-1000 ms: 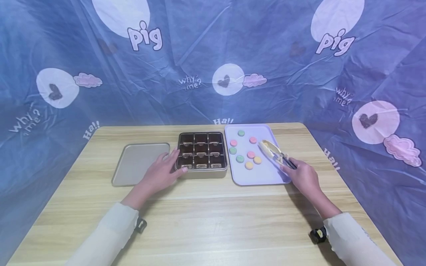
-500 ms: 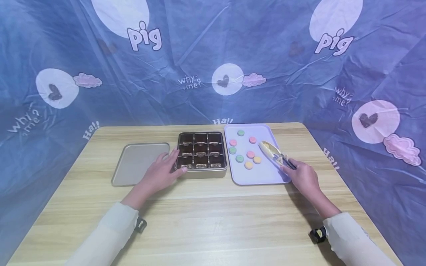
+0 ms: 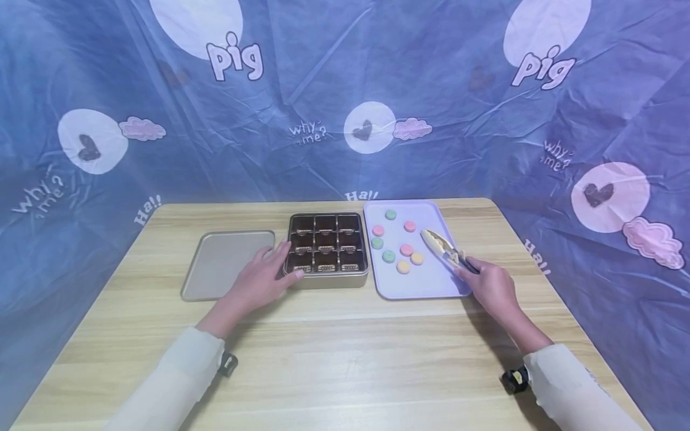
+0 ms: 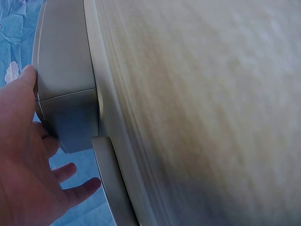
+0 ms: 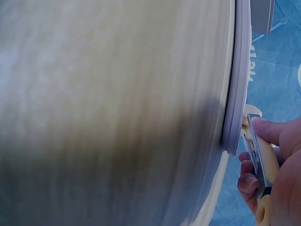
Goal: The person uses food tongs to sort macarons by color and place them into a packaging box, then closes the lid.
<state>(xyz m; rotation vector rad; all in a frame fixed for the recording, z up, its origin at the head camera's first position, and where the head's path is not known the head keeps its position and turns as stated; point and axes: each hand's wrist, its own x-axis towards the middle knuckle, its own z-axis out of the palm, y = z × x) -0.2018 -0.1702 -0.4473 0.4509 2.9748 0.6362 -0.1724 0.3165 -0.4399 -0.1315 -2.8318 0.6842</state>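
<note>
In the head view, my left hand rests at the left front corner of a square metal baking pan divided into small dark compartments. Its thumb touches the front rim and its fingers lie along the left side, fairly straight. My right hand grips a pair of tongs with cream and metal parts. The tongs' tips reach over the right part of a lavender tray; something pale yellow shows between them, too small to tell. Several macarons lie on the tray, such as a green macaron, a pink macaron and a yellow macaron.
A flat grey-beige metal lid or sheet lies left of the pan, partly behind my left hand. Everything stands toward the far side of a wooden table. A blue patterned cloth hangs behind and around the table.
The tips of the tongs have drawn closer together over the right of the tray. Both hands keep their places, and the pan and macarons have not moved.
</note>
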